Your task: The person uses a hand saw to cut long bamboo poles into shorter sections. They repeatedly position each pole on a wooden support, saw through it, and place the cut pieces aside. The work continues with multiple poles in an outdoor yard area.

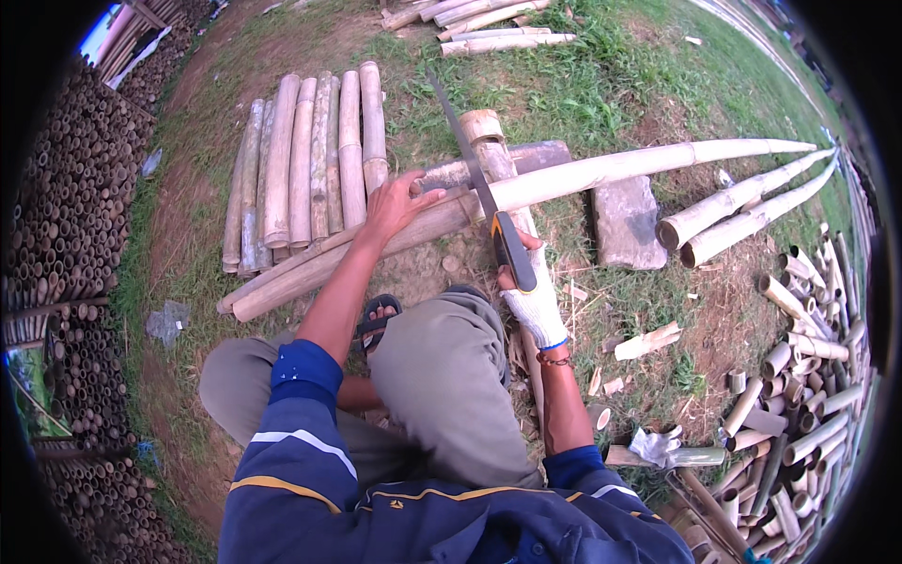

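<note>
We press the bare left hand [399, 202] with fingers spread on the bamboo pole [564, 179], while the gloved right hand [531, 296], clamped on the saw [479, 188], should stroke evenly across the support log [493, 150].

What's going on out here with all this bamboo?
A person crouches on the grass, sawing a long bamboo pole that rests across a short log. The bare left hand presses the pole down. The gloved right hand grips a hand saw, its blade at the pole. Cut bamboo pieces lie heaped on the right.
</note>
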### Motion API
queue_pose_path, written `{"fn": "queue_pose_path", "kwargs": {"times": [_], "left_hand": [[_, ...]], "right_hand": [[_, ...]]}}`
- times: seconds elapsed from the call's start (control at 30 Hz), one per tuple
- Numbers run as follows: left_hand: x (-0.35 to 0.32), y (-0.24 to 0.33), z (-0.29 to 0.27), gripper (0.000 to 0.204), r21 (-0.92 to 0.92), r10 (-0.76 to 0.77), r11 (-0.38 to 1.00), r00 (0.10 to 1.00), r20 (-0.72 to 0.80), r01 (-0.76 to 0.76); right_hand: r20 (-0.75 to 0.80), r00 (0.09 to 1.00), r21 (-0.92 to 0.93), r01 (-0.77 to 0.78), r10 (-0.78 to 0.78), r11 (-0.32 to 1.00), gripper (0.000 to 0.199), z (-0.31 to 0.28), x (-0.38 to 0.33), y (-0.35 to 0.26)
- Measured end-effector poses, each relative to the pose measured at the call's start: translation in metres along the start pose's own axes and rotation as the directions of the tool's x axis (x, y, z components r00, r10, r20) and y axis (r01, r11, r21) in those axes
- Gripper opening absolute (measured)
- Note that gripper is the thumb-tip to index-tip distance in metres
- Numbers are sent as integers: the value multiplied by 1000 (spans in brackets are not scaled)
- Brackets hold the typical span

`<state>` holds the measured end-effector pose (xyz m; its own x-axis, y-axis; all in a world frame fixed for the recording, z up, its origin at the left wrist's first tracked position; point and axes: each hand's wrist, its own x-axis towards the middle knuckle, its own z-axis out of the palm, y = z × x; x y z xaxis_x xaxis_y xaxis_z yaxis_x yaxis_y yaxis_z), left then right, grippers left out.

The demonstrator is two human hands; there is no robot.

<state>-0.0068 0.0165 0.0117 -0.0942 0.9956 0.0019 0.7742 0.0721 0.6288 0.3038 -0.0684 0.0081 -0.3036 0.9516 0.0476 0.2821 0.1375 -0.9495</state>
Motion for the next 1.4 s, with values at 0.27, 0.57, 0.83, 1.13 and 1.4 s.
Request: {"fn": "queue_pose_path", "kwargs": {"times": [0.27, 0.57, 0.83, 1.13, 1.4], "left_hand": [[-26, 1, 13, 111, 294, 111, 946, 989, 103, -136], [-27, -10, 12, 93, 375, -68, 927, 976, 205, -14], [-30, -3, 12, 86, 389, -106, 921, 972, 208, 17], [-20, -2, 12, 87, 383, -30, 922, 972, 233, -63], [-28, -11, 8, 83, 369, -50, 929, 977, 209, -32]], "right_hand": [[-105, 993, 45, 53, -48, 998, 66, 10, 6, 7], [-65, 995, 78, -71, 77, 994, 64, -10, -77, -24], [-110, 968, 168, -206, 226, 964, 69, -29, -199, -43], [-128, 989, -4, -75, 74, 997, 53, 9, 19, -14], [32, 798, 577, -506, 602, 641, 53, -40, -239, -50]]}}
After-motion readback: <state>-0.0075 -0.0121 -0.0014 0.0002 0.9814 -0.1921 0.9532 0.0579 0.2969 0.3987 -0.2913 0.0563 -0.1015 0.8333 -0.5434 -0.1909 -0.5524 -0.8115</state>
